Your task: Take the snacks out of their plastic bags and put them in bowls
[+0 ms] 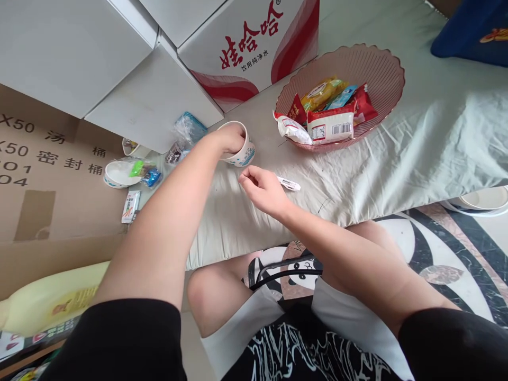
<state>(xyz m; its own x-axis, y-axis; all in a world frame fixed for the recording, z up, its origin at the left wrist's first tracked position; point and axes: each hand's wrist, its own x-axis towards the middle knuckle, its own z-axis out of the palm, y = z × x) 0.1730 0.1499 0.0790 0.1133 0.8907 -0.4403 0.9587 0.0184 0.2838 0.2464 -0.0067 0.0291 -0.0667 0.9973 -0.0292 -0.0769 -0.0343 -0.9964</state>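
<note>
My left hand (pixel 229 138) grips the rim of a white paper cup (pixel 245 154) with blue print, which stands on the pale sheet (pixel 416 143). My right hand (pixel 262 189) hovers just below the cup, fingers curled and pinched together; whether it holds something small I cannot tell. A small white tube (pixel 289 183) lies on the sheet right beside my right hand's fingertips.
A pink ribbed bowl (pixel 379 69) holds several snack packets at the back right. White cartons (pixel 246 47) with red print stand behind. At left lie a paper lid (pixel 117 173), small sachets (pixel 147 173), a plastic bag (pixel 186 132), a brown cardboard box (pixel 47 201) and a yellow bottle (pixel 47 301).
</note>
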